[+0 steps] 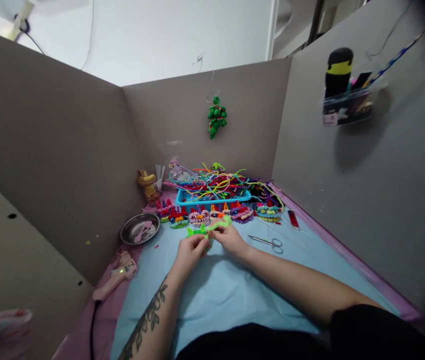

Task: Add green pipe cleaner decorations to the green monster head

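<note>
At the centre of the frame, the person's left hand point(191, 251) pinches a small bright-green fuzzy piece point(196, 231), and the right hand point(231, 238) grips a lime-green fuzzy strand point(224, 222) just beside it. Above the hands, a row of colourful fuzzy figures point(199, 217) lies in front of a blue tray point(212, 202) heaped with many-coloured fuzzy stems point(218, 186). Right of centre, scissors point(277, 245) rest on the light-blue cloth point(231, 295). Left of centre sits a metal bowl point(126, 231); below it, at lower left, lies a pink glue gun point(111, 286) with a lit green light. A green ornament point(217, 120) hangs at upper centre, and a clear container point(351, 112) is fixed to the upper-right panel point(312, 145).
</note>
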Action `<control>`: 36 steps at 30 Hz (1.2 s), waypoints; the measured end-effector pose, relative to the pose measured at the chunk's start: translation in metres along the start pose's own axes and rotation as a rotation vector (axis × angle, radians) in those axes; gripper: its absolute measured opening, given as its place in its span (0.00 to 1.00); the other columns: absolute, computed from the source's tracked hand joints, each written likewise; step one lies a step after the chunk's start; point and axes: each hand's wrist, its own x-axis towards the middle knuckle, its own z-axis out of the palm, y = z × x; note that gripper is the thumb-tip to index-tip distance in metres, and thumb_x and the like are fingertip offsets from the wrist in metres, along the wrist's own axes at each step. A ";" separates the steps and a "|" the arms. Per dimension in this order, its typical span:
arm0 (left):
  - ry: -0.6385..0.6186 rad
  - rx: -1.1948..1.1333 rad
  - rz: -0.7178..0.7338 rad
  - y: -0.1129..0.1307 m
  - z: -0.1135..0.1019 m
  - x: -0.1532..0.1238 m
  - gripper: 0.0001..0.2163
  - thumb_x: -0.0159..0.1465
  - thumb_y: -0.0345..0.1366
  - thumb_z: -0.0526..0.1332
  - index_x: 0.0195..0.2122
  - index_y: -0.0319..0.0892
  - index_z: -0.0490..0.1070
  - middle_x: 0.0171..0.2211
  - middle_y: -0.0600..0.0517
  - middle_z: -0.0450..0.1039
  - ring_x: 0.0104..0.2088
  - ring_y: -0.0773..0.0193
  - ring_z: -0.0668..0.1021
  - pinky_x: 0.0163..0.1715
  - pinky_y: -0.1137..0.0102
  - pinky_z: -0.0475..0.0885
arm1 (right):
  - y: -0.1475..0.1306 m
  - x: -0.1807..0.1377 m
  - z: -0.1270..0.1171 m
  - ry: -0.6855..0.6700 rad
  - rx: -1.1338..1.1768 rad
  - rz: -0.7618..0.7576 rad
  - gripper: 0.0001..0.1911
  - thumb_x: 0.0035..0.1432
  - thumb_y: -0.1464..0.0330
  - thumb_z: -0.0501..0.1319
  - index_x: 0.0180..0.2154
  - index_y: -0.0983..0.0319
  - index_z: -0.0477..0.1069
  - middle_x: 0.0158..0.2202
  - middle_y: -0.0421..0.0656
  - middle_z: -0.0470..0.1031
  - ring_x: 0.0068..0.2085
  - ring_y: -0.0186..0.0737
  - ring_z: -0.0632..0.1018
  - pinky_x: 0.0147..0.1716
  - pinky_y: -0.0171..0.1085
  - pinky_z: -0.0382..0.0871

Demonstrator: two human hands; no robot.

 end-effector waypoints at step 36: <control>-0.286 -0.550 -0.309 0.002 -0.004 -0.003 0.13 0.51 0.41 0.66 0.24 0.34 0.70 0.21 0.52 0.69 0.17 0.76 0.68 0.15 0.80 0.56 | 0.014 -0.011 0.007 -0.135 0.524 0.332 0.16 0.43 0.59 0.67 0.26 0.64 0.66 0.20 0.36 0.65 0.20 0.28 0.64 0.21 0.30 0.55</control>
